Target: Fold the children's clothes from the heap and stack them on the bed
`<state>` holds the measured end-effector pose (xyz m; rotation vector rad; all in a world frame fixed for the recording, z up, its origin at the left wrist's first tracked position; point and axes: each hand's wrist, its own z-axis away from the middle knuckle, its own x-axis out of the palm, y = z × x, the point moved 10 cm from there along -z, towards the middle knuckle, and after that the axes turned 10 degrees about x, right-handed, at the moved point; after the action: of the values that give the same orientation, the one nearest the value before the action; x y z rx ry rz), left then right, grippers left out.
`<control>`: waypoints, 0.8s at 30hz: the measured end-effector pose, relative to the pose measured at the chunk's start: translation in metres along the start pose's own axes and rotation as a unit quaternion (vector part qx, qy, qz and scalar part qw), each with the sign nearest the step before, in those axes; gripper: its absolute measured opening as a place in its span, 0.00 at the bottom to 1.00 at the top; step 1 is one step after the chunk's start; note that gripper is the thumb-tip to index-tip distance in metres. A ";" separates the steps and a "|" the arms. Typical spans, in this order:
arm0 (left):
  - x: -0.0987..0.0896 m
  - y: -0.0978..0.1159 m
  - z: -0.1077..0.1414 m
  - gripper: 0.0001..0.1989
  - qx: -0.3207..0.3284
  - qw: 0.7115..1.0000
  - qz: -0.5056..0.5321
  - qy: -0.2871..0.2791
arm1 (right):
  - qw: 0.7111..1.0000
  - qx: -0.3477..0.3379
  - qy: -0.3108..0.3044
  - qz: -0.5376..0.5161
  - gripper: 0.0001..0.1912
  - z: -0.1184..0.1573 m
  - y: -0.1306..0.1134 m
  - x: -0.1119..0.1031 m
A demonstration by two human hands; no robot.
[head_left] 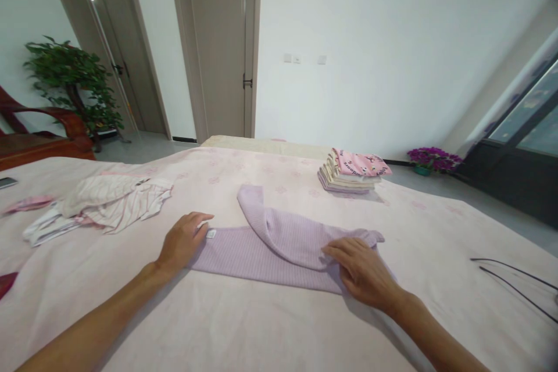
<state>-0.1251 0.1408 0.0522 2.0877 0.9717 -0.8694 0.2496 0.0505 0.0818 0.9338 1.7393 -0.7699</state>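
A ribbed lilac garment [261, 258] lies across the pink bedspread in front of me, its upper layer folded over at an angle, with one narrow end pointing away from me. A small white label [211, 233] shows at its left end. Beside that label, my left hand [183, 239] rests on the left edge with its fingers curved and a gap between thumb and fingers. My right hand [360, 267] is at the right part of the garment, thumb and fingers pinched together on the fabric of the folded layer.
A stack of folded clothes [355, 173] stands at the back right. Loose striped clothes [117, 200] lie in a pile at the left, near a phone [7, 182]. Black cords [514, 270] lie at the right edge. Beyond the bed are a wooden chair [65, 122] and plants.
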 end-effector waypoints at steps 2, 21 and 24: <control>0.010 0.027 -0.015 0.15 0.019 0.999 0.048 -0.006 | 0.998 0.045 0.026 0.036 0.34 0.006 0.026 -0.008; 0.016 0.126 -0.072 0.08 0.249 0.964 -0.090 -0.039 | 0.981 0.162 0.092 0.054 0.28 0.058 0.114 0.005; 0.002 0.117 -0.029 0.08 0.221 0.967 -0.118 -0.044 | 0.981 0.159 0.097 0.048 0.28 0.060 0.118 0.007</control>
<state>-0.0200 0.1053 0.1000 2.3008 1.0690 -1.3968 0.3771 0.0622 0.0472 1.3369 1.7515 -0.9372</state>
